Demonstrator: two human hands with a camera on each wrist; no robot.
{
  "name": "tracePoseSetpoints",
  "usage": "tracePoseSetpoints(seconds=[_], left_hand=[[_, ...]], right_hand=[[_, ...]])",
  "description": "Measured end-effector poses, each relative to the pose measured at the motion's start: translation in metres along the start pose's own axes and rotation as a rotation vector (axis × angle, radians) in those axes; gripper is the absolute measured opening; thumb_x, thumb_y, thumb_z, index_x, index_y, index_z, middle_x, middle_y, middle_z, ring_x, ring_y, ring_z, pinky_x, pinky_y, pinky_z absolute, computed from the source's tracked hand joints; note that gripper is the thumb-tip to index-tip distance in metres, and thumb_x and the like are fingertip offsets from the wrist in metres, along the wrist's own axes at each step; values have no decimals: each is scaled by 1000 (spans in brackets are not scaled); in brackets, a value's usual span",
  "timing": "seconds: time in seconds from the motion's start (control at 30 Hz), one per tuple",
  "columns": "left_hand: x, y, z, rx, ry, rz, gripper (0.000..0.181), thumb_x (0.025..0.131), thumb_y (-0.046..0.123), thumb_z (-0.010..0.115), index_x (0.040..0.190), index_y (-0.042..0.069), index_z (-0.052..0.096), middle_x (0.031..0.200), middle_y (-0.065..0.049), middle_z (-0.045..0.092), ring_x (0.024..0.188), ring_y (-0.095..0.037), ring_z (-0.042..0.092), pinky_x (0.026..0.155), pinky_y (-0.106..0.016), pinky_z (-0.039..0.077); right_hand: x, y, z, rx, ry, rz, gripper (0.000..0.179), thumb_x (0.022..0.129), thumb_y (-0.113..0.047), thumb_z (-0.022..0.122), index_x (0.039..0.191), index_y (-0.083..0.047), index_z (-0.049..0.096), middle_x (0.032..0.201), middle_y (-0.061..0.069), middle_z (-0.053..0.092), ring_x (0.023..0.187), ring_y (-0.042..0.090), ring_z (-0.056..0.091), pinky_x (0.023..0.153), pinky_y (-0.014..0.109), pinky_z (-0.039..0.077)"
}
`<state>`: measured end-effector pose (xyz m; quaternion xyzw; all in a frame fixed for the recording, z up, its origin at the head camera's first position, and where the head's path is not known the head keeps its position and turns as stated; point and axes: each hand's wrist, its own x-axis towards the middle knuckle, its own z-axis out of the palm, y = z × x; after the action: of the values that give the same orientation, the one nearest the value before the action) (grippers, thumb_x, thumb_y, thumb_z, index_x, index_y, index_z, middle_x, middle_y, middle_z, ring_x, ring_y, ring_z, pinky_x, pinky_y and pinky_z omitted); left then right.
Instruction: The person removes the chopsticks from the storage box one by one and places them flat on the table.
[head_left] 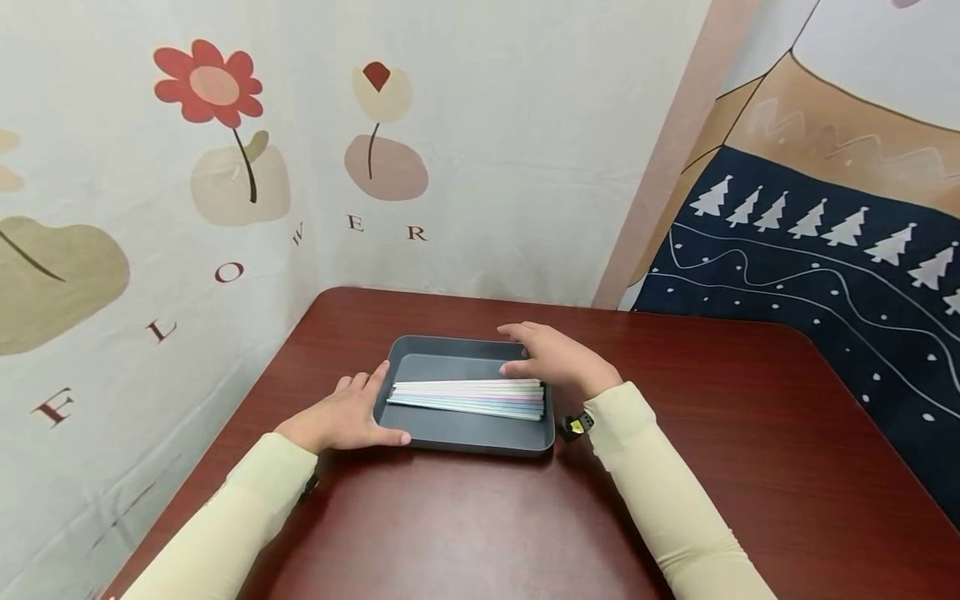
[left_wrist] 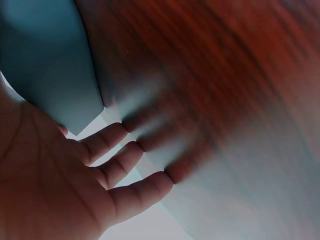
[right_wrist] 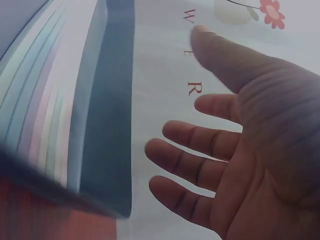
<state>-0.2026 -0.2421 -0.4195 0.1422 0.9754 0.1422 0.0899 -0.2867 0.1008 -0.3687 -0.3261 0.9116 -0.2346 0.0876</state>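
Observation:
A shallow dark grey tray [head_left: 450, 437] lies on the table with a fan of thin pale pastel sticks [head_left: 465, 398] inside it. My left hand [head_left: 341, 417] rests at the tray's left side, thumb by the front corner and fingers spread along the rim. In the left wrist view, that hand's fingers [left_wrist: 145, 192] extend past the tray's underside or outer wall [left_wrist: 50, 55]. Above the tray's right back corner, my right hand [head_left: 558, 358] hovers with fingers extended and nothing in its grasp. The right wrist view shows its palm [right_wrist: 250, 165] apart from the tray wall [right_wrist: 107, 150].
The reddish-brown table [head_left: 712, 433] extends around the tray. Behind it hangs a pale cloth [head_left: 495, 167] printed with flowers and letters. A dark blue cloth with white trees [head_left: 825, 258] hangs at the right. A dark band with a yellow-marked device [head_left: 577, 426] sits on the right wrist.

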Motion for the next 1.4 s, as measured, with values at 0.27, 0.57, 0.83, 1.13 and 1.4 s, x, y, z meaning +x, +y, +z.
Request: tracePoseSetpoints(seconds=[0.27, 0.57, 0.83, 1.13, 1.4], left_hand=[[1, -2, 1, -2, -13, -14, 138, 66, 84, 66, 157, -3, 8, 143, -28, 38, 127, -47, 34, 96, -55, 43], [1, -1, 1, -13, -23, -21, 139, 66, 84, 66, 157, -1, 7, 143, -27, 38, 127, -46, 35, 95, -54, 43], [1, -1, 1, -8, -21, -34, 138, 66, 84, 65, 158, -1, 8, 142, -27, 39, 126, -45, 36, 95, -54, 43], [1, -2, 0, -2, -18, -28, 139, 66, 86, 63, 158, -1, 6, 144, -27, 37, 128, -45, 34, 96, -54, 43], [1, 0, -1, -19, -27, -28, 139, 66, 85, 65, 158, -1, 6, 144, -28, 37, 128, -45, 34, 96, -55, 42]], right_hand=[[26, -8, 11, 94, -27, -77, 57, 87, -26, 79, 138, -9, 58, 124, 9, 63, 94, 14, 60, 83, 33, 49], [49, -8, 34, 138, -130, -12, 44, 90, -23, 76, 131, -13, 65, 122, 2, 65, 109, 16, 58, 88, 32, 49], [56, -4, 50, 183, -148, -21, 34, 92, -21, 74, 125, -14, 69, 102, -4, 66, 92, 12, 59, 77, 30, 49], [57, -3, 57, 213, -124, 10, 29, 95, -22, 70, 124, -17, 69, 99, -7, 66, 76, 14, 54, 70, 30, 46], [59, 1, 64, 227, -140, 19, 21, 97, -19, 67, 117, -17, 71, 94, -4, 66, 76, 14, 53, 73, 31, 45]])
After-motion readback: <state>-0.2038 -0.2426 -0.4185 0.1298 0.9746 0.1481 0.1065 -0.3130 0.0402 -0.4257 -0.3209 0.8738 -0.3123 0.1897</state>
